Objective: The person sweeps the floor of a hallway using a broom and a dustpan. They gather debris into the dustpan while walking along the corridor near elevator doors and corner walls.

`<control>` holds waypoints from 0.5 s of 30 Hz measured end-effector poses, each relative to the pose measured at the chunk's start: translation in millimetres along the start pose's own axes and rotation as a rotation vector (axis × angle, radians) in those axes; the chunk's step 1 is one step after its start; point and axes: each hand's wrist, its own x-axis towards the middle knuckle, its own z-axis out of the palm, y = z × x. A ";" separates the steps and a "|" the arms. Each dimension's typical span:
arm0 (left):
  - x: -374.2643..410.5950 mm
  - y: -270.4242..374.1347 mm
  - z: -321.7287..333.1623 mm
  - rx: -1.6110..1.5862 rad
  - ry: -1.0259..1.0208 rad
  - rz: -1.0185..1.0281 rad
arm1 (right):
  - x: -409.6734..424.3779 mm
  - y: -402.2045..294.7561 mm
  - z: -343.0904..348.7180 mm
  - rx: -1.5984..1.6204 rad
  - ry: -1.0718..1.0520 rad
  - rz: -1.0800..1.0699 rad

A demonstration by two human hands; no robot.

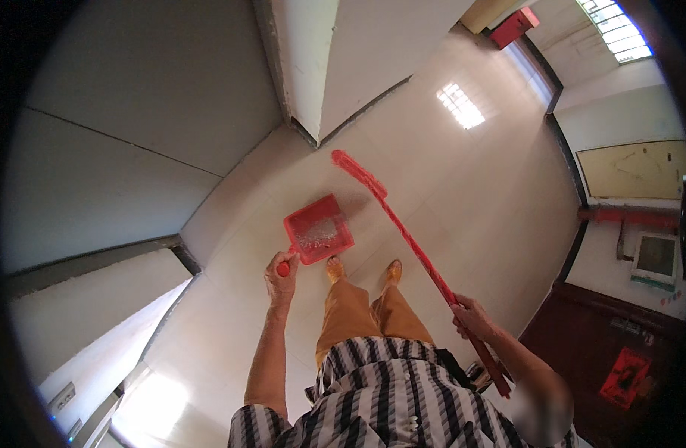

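Observation:
My left hand (281, 277) is closed around the handle of a red plastic dustpan (298, 224), left of centre in the head view. Grey dust and small debris (319, 234) lie in the pan, whose open side faces the broom. My right hand (473, 318) grips the long red handle of a broom (413, 243), which slants up and left across the floor. The red broom head (360, 172) is just beyond the dustpan, apart from it. Both feet, in yellowish footwear, stand close below the pan.
Pale glossy floor (466, 185) surrounds me. A white wall corner (320, 134) juts out ahead, beside large grey panels (130, 84) on the left. A red box (512, 29) stands far off at the upper right. A dark red door (578, 336) is at the lower right.

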 end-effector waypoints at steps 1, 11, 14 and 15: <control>1.0 0.4 -3.6 -0.031 0.007 0.000 | 10.1 -4.3 4.0 -0.022 0.019 -0.005; -19.5 -11.5 -6.2 0.060 0.078 -0.050 | 46.5 24.8 59.5 0.047 -0.267 0.057; -21.2 -31.0 -13.6 0.035 0.123 -0.012 | 10.8 7.4 49.3 0.086 -0.381 0.055; -20.2 -28.1 -15.1 0.041 0.111 -0.017 | 3.5 11.1 40.3 0.072 -0.355 0.046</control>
